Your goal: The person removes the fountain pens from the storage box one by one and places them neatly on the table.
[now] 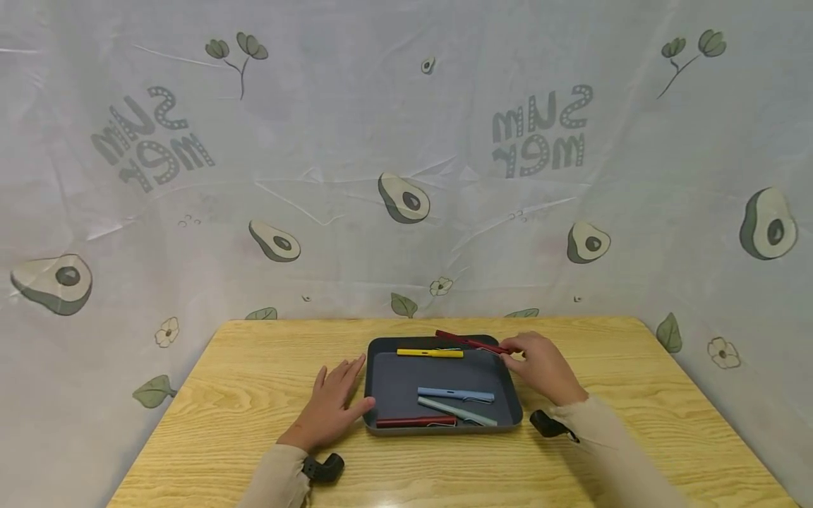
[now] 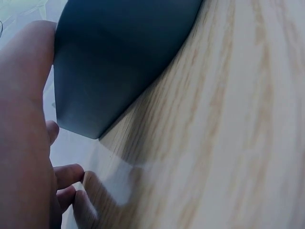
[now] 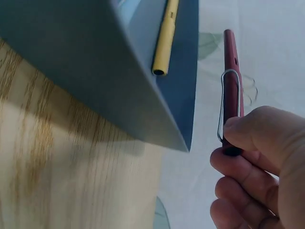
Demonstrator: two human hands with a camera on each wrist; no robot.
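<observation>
Clerk: Item in hand?

Keeper: One dark red pen with a silver wire clip (image 1: 466, 341), pinched at its clip end between thumb and index finger of the right hand (image 1: 540, 363); raised above the far right edge of the dark grey, round-cornered rectangular tray (image 1: 396, 377).

Clerk: The left hand (image 1: 333, 406)?

Keeper: Fingers extended and slightly spread, gripping nothing; thumb against the tray's left wall.

Clerk: Tray contents?

Keeper: Four. One slim yellow pen (image 1: 430, 353), along the far side. One light blue pen (image 1: 456, 394), right of centre. One pale green pen (image 1: 457, 410), slanted, just nearer than the blue. One second dark red pen (image 1: 416, 422), along the near wall.

Clerk: Setting?

Keeper: Yellowish wood-grain table (image 1: 635, 395) beneath; whitish cloth with avocado prints (image 1: 343, 127) behind.
</observation>
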